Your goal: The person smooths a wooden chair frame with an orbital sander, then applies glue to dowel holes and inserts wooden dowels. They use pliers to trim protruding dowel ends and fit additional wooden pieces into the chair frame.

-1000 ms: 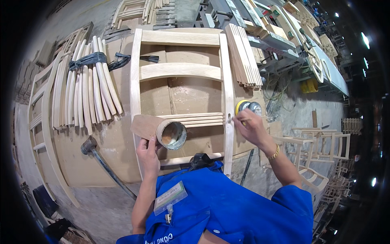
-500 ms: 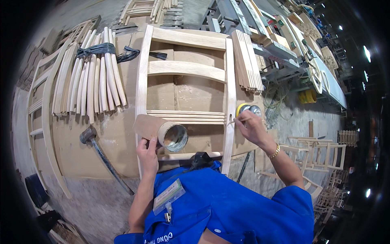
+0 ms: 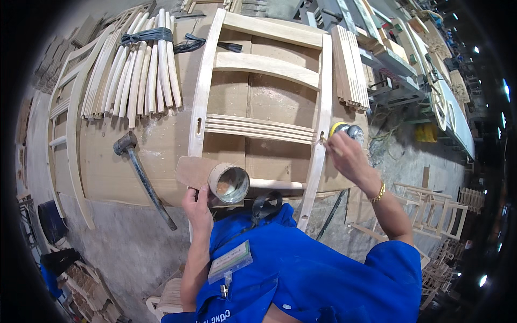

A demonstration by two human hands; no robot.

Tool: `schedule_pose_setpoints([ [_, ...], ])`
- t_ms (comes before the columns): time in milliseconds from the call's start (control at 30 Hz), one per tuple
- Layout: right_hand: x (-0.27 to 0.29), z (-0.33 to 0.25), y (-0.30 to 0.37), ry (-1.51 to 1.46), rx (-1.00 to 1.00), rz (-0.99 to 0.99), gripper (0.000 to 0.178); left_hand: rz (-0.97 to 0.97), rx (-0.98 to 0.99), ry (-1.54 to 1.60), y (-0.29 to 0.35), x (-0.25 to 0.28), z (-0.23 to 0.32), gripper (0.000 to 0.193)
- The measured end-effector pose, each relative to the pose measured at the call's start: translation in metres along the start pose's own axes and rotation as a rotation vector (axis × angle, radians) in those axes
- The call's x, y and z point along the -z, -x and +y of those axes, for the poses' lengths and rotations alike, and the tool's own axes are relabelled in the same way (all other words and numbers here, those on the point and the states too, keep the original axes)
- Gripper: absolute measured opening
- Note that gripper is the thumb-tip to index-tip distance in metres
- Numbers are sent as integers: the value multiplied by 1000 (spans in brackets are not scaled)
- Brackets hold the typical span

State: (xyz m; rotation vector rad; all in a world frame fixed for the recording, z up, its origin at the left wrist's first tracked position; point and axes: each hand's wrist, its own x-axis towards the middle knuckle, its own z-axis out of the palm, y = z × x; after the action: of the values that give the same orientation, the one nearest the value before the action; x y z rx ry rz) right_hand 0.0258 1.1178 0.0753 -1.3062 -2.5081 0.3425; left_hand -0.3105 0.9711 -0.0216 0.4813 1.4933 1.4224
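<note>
My left hand (image 3: 198, 211) is closed on a flat wooden paddle (image 3: 191, 170). Fixed to this paddle is a round, open can (image 3: 230, 184) with whitish smears inside. The can hangs over the lower left of a pale wooden chair-back frame (image 3: 203, 97), which lies on cardboard before me. My right hand (image 3: 351, 160) pinches a thin stick (image 3: 325, 139), largely covered by the fingers. Its tip is at a slot in the frame's right post; whether it touches the wood I cannot tell. The left post has a similar slot (image 3: 199, 127).
A black-headed mallet (image 3: 141, 169) lies on the left. Bundled round rods (image 3: 142, 81) and another frame (image 3: 70, 145) are beyond it. Right of my frame are stacked slats (image 3: 350, 70) and a yellow-and-black round object (image 3: 344, 128). Metal machinery (image 3: 396, 67) stands far right.
The view has shifted, so the bench and frame sit higher in the picture. My right hand has stayed by the right post's slot; my left still holds the paddle and can.
</note>
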Motion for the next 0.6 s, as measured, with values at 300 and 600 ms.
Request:
schedule_pose_setpoints([
  [300,5,2,-24,-9,-129,169,15,-38,-7,68,14,59,-5,17],
  [600,-3,-20,-15,49,-200,79,15,43,-31,115,32,113,-13,16],
])
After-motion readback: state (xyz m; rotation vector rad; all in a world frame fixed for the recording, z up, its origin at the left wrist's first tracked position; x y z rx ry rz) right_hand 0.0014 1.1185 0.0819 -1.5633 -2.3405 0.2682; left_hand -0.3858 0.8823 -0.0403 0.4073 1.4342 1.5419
